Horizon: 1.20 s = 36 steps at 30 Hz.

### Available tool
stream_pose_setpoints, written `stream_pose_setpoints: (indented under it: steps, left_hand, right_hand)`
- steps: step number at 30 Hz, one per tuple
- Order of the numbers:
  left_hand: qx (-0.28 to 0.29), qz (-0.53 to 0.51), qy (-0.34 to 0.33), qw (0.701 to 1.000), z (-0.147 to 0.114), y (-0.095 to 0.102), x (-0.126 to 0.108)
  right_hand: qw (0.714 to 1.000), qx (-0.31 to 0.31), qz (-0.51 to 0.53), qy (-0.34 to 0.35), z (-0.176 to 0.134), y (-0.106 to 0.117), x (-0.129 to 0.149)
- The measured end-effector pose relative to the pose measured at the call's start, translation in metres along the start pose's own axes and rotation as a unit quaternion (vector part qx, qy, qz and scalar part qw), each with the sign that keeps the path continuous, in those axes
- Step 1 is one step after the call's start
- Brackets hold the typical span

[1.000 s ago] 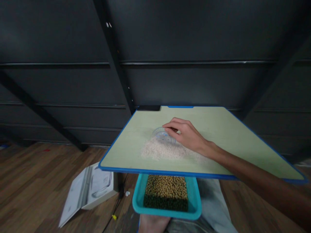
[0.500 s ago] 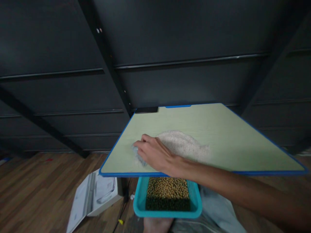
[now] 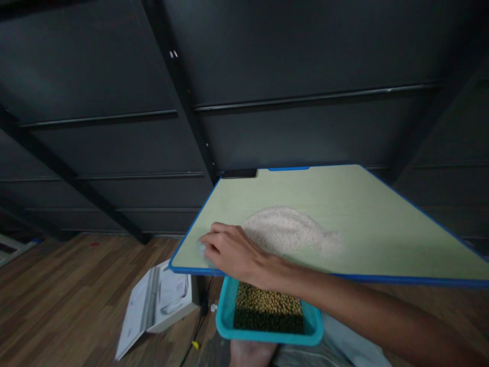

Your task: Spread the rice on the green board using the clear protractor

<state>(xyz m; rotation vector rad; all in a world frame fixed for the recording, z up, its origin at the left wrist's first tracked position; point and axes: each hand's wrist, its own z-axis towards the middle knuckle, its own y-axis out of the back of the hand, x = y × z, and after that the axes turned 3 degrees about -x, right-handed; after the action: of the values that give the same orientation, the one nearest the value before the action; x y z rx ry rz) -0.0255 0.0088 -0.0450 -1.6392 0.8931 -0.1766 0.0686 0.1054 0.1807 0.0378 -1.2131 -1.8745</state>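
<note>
While the teal tray point(image 3: 229, 318) of beans point(image 3: 267, 308) sits nearest, below the table edge, the right hand point(image 3: 233, 253) is curled over a small clear container point(image 3: 201, 249) at the table's point(image 3: 362, 214) near-left corner; a true grasp cannot be confirmed through blur. Container should be kept level and clear of the edge, away from the grain pile point(image 3: 288, 232) just beyond. Left hand not seen.

There is only one view, from the camera on the person's head. It looks forward and down at the desk point(image 3: 382, 224), quite near. It faces a dark wall point(image 3: 290, 61), and the wooden floor point(image 3: 57, 295) appears at the lower left.
</note>
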Motion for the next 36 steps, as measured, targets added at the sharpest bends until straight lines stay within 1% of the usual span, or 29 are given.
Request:
stream_pose_setpoints:
  steps: [2, 4, 9, 14, 16, 21, 26, 30, 34, 36]
  left_hand:
    - [-0.003, 0.000, -0.014, 1.000, 0.001, 0.001, -0.001]
    - [-0.010, -0.002, -0.023, 1.000, 0.002, 0.000, -0.002]
    - [-0.034, -0.007, -0.024, 0.999, -0.001, 0.002, -0.003]
    - [-0.077, 0.017, -0.038, 0.996, -0.008, 0.011, -0.002]
    - [-0.074, 0.012, -0.032, 0.997, -0.007, 0.014, 0.000]
    - [-0.038, -0.042, -0.032, 0.998, 0.002, 0.019, 0.005]
    - [-0.025, -0.060, -0.028, 0.997, 0.004, 0.028, 0.002]
    - [-0.031, -0.066, -0.017, 0.997, 0.006, 0.035, 0.001]
    - [-0.052, -0.060, -0.008, 0.997, 0.008, 0.042, 0.000]
    - [-0.068, -0.051, -0.003, 0.996, 0.008, 0.044, 0.000]
  right_hand:
    - [1.000, -0.007, 0.002, -0.010, -0.002, 0.001, -0.005]
    - [0.999, -0.018, -0.002, -0.043, -0.007, 0.010, -0.016]
    - [0.994, -0.032, -0.013, -0.106, -0.030, 0.045, -0.045]
    - [0.988, -0.057, -0.022, -0.143, -0.061, 0.072, -0.063]
    - [0.986, -0.062, -0.031, -0.153, -0.072, 0.081, -0.069]
    - [0.978, -0.079, -0.055, -0.186, -0.097, 0.099, -0.086]
    - [0.973, -0.085, -0.070, -0.204, -0.118, 0.117, -0.106]
    - [0.970, -0.089, -0.070, -0.217, -0.134, 0.130, -0.121]
    - [0.963, -0.115, -0.056, -0.236, -0.151, 0.141, -0.133]
    - [0.961, -0.118, -0.057, -0.245, -0.159, 0.147, -0.137]
